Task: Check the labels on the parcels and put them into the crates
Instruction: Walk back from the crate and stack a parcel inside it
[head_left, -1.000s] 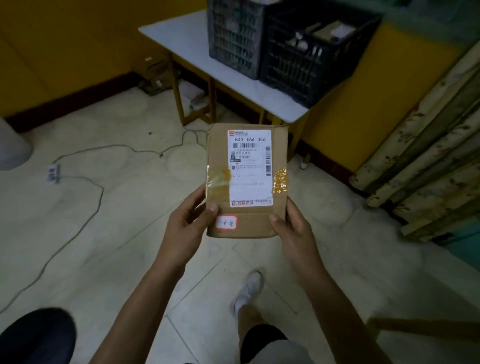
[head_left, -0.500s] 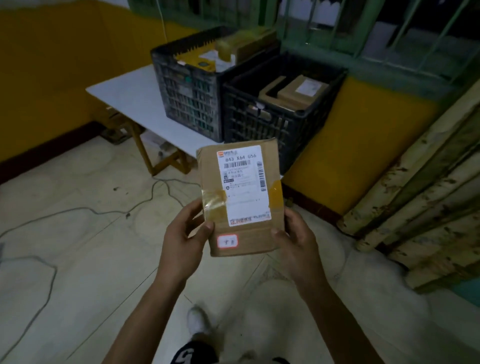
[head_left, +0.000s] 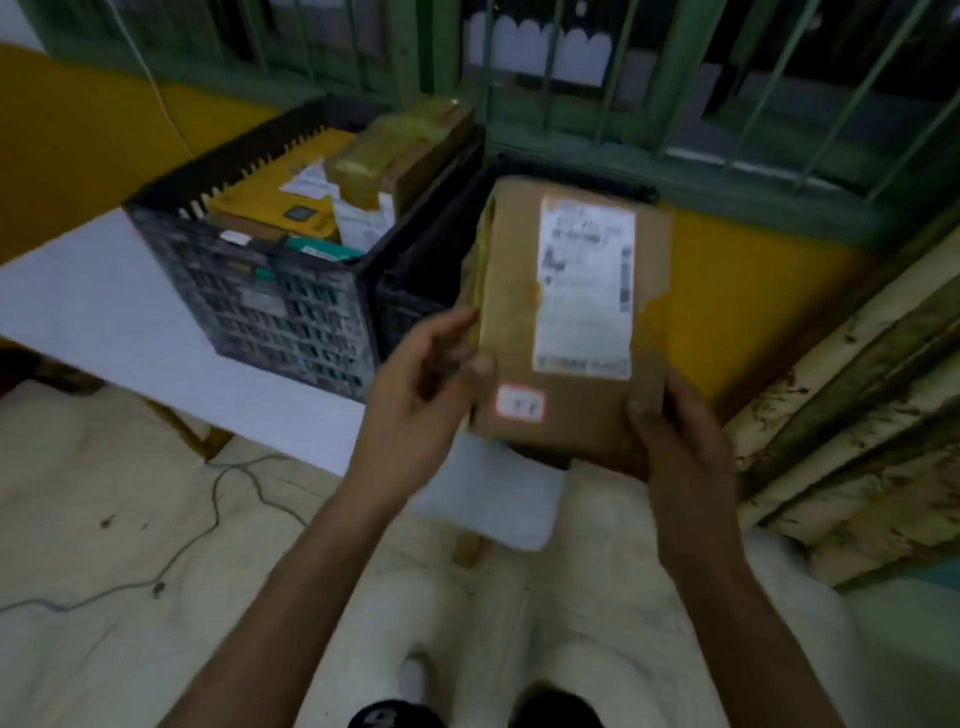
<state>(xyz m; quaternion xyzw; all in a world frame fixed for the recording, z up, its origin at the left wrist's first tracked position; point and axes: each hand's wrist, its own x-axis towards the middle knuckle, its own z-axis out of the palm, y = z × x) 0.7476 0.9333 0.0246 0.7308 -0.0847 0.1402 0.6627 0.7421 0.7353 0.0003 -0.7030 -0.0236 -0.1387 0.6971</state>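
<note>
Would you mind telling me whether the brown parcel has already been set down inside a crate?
No, the brown parcel is up in the air, held between the left hand and the right hand.

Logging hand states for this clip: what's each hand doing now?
Left hand: thumb on the parcel's left edge, grip unclear through blur.
Right hand: grips the parcel's lower right corner.

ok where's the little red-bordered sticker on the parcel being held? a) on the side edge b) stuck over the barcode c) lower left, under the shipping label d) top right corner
c: the red-bordered sticker sits at the lower left of the brown cardboard parcel front, just below the white shipping label.
</note>
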